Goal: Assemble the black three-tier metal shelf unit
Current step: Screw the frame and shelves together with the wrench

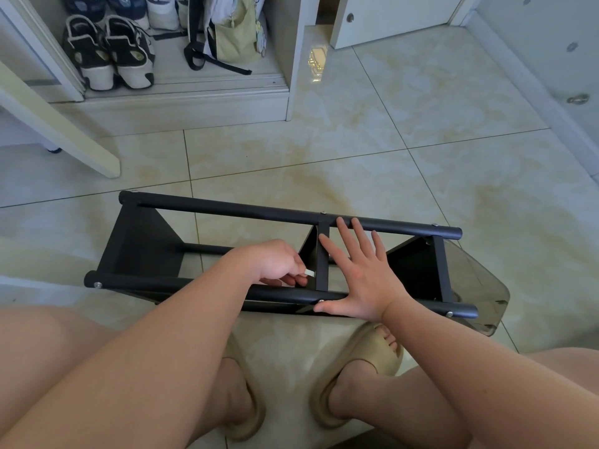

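Note:
The black metal shelf unit [227, 209] lies on its side on the tiled floor in front of my feet, its round posts running left to right and three shelf panels standing on edge. My left hand [275, 262] pinches a small white piece [309, 272] just left of the middle shelf's edge, above the near post. My right hand [359, 273] lies flat with fingers spread over the frame, thumb on the near post, fingertips reaching the far post.
A dark translucent plastic sheet [479, 286] lies under the shelf's right end. An open cabinet with sneakers [107, 53] and a pale green bag [233, 30] stands at the back left. A white slanted board [58, 124] is at left, a white door [389, 17] behind.

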The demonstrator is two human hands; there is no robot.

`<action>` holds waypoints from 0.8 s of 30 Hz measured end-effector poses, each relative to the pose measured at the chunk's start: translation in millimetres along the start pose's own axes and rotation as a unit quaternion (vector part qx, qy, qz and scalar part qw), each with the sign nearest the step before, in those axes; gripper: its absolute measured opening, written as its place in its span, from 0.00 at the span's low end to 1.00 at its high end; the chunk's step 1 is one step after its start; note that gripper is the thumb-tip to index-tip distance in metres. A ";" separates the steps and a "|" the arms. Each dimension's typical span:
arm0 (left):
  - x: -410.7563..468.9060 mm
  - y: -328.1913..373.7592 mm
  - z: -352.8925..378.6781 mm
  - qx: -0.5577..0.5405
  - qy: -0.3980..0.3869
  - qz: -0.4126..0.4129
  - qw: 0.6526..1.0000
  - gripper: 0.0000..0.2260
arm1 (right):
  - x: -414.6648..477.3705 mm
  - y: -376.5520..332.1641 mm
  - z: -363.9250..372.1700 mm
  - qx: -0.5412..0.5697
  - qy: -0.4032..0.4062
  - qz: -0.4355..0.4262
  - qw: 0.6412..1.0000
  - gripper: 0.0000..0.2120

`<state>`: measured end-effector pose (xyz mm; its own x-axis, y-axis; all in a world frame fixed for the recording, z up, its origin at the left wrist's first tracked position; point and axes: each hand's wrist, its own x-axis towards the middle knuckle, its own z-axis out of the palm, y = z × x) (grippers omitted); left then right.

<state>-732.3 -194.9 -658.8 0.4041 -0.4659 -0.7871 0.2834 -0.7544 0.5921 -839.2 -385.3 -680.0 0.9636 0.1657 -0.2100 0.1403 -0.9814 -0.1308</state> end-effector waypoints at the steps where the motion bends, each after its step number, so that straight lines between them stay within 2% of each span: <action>1: 0.0 -0.4 -0.4 0.011 -0.004 0.003 1.000 0.08 | -0.1 -0.1 -0.1 0.000 0.000 0.000 1.000 0.57; 4: 0.6 -1.8 -1.8 0.043 -0.015 0.016 0.999 0.07 | 0.1 -0.2 -0.3 -0.005 -0.002 -0.001 1.000 0.57; 10: -2.0 2.1 -3.7 0.182 -0.024 0.021 0.983 0.06 | 0.0 -0.4 -0.9 -0.005 0.001 -0.002 1.000 0.57; 11: -2.1 2.9 -2.6 0.186 -0.034 0.019 0.982 0.05 | -0.4 -0.5 -0.7 -0.005 0.001 -0.002 1.000 0.57; 14: -5.5 6.7 -2.2 0.190 -0.045 0.014 0.981 0.10 | -0.3 -0.4 -0.8 -0.003 0.001 -0.002 1.000 0.57; 21: -2.9 12.7 -8.7 0.216 -0.004 -0.022 0.976 0.11 | 0.4 -0.3 -0.5 0.000 0.001 0.000 1.000 0.57; 24: -2.9 15.4 -5.0 0.258 0.015 -0.001 0.966 0.10 | 0.5 0.5 -0.8 0.001 0.002 -0.002 1.000 0.57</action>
<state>-724.7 -202.9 -646.5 0.4306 -0.4558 -0.7790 -0.1841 -0.8893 0.4186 -838.5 -385.8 -679.3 0.9639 0.1690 -0.2059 0.1434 -0.9806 -0.1334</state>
